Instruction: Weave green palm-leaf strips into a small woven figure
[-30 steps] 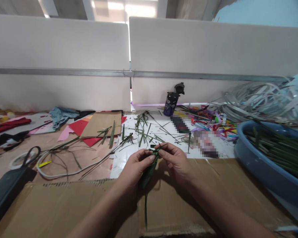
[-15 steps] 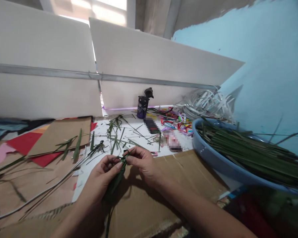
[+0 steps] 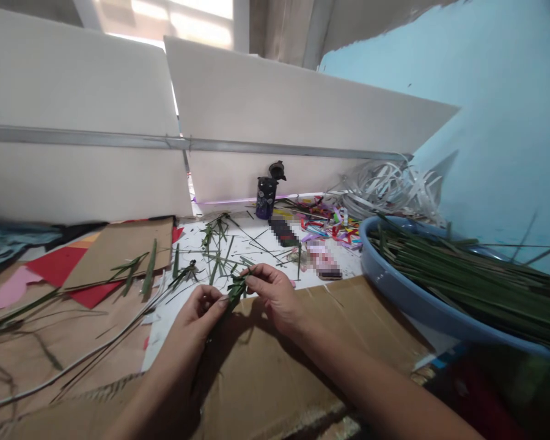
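Between my hands is a bundle of folded green leaf strips (image 3: 236, 288), held over the front edge of the white tabletop. My left hand (image 3: 204, 311) pinches the bundle from its left side, with thumb and index finger on it. On the other side, my right hand (image 3: 275, 296) grips the upper end between thumb and fingertips. The lower part of the leaves runs down into shadow by my left wrist. Under my forearms lies a brown cardboard sheet (image 3: 348, 324). Cut leaf pieces (image 3: 217, 247) are scattered just beyond my hands.
A blue basin (image 3: 394, 299) full of long green leaves (image 3: 467, 275) stands at the right. Behind are a dark bottle (image 3: 266, 198) with its lid up, colourful strips (image 3: 334, 226) and white strips (image 3: 394, 186). Cardboard (image 3: 119, 253) and red paper (image 3: 55, 264) lie left.
The bundle is turned and raised slightly, its folded top now more visible between my fingers. Both hands have shifted a little to the right in view, as has the whole scene.
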Tool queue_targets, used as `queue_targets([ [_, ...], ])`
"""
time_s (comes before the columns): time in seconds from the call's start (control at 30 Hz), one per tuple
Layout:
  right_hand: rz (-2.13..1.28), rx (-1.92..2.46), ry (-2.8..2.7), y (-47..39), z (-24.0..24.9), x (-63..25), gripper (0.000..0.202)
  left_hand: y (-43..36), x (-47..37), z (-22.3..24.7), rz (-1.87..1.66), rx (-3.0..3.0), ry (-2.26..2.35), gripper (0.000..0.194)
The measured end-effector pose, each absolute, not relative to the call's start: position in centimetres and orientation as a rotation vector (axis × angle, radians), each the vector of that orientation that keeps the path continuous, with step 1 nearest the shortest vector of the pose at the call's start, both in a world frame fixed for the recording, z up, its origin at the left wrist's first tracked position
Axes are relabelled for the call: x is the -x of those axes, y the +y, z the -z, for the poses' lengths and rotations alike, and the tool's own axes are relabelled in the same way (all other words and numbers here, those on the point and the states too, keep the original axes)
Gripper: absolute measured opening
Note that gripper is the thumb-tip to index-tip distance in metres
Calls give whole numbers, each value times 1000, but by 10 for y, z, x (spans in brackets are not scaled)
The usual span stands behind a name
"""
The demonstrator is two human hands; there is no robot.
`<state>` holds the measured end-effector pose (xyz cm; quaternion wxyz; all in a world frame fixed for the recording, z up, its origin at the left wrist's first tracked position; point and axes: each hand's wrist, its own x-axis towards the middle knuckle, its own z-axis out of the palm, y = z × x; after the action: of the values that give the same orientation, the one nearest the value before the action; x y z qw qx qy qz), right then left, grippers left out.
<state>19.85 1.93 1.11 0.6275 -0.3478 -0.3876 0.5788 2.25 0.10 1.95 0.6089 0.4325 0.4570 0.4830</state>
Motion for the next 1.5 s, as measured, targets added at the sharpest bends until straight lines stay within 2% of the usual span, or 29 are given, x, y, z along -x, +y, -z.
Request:
queue_targets([
  [0.37, -1324, 785, -957, 18, -4, -197, 19, 4, -21, -11, -1012, -914, 1007, 48],
  [0.63, -1345, 820, -934, 14, -4, -196, 21, -5, -24, -19, -1033, -870, 1018, 40],
  [1.1, -1328, 819, -973, 12, -1, -196, 18, -6, -25, -20, -1033, -912, 1043, 36],
  [1.5, -1336, 841, -956, 11, -3, -200, 19, -13, -28, -28, -1081, -1288, 1119, 16],
])
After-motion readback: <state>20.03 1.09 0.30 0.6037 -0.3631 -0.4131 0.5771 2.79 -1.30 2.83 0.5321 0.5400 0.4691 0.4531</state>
